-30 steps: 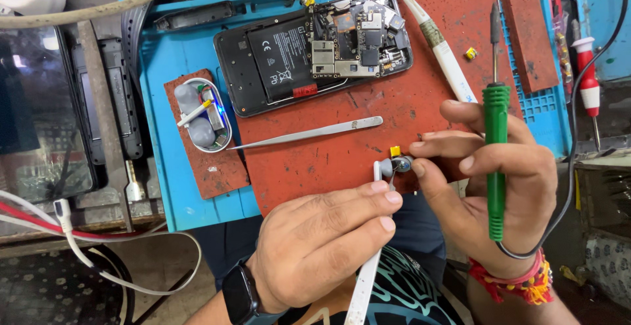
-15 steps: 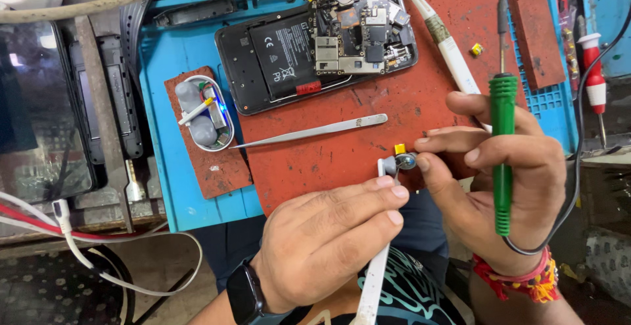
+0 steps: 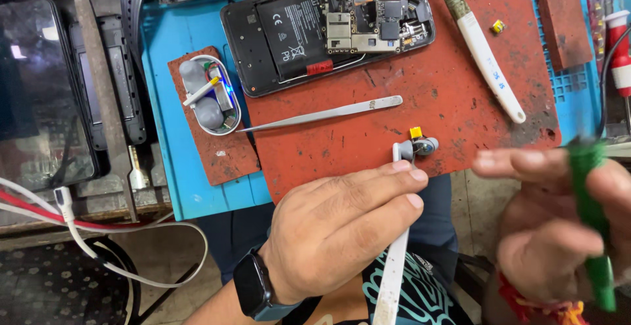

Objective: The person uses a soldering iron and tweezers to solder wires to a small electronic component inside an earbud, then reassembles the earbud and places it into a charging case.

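Bare red mat (image 3: 420,111) between tweezers (image 3: 322,113) and white pen (image 3: 483,49).

Blue work tray (image 3: 190,187) on the bench, big red mat (image 3: 420,108) on it, small red mat (image 3: 220,157) beside, open phone (image 3: 328,29), metal tweezers (image 3: 322,113), white pen (image 3: 480,49), tiny yellow bit (image 3: 498,26) on the big mat.
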